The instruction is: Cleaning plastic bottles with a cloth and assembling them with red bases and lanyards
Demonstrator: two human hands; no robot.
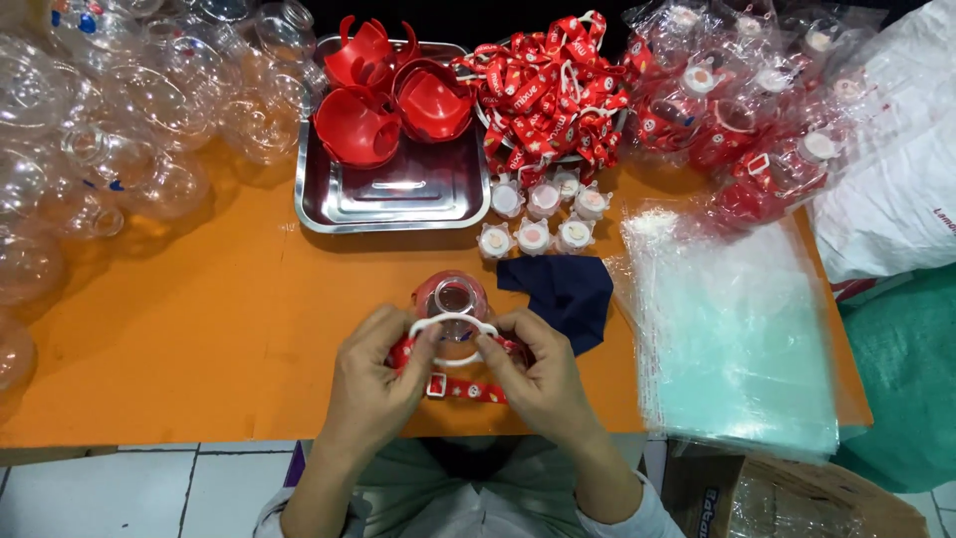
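head view: both hands on the clear bottle and its red strap

head camera looks straight down, and you have both hands at the near edge of the orange table [199, 329]. your left hand [373, 374] has its fingers curled in narrow, pinching the left end of the red strap [460, 387] and the white ring [453, 327] where they meet. your right hand [543, 384] mirrors it, fingers closed tight on the right end of that strap and ring. between your thumbs stands the small clear bottle [453, 299], mouth up toward the camera, with the white ring lying around its neck and the strap looping below it toward you. whether the strap is clipped fully on, i cannot tell.

just beside your right hand, touching nothing you hold, lies a dark blue cloth [563, 289]. beyond the bottle, six small white caps [538, 217] stand in two short rows. behind them a steel tray [398, 189] carries red plastic holders [388, 95] at its far end. to its right a heap of red straps [548, 95] fills a dish. far left, a pile of clear empty bottles [110, 130] spreads over the table. on the right a stack of clear plastic bags [732, 329] lies flat, with bagged finished bottles [747, 110] heaped behind it.
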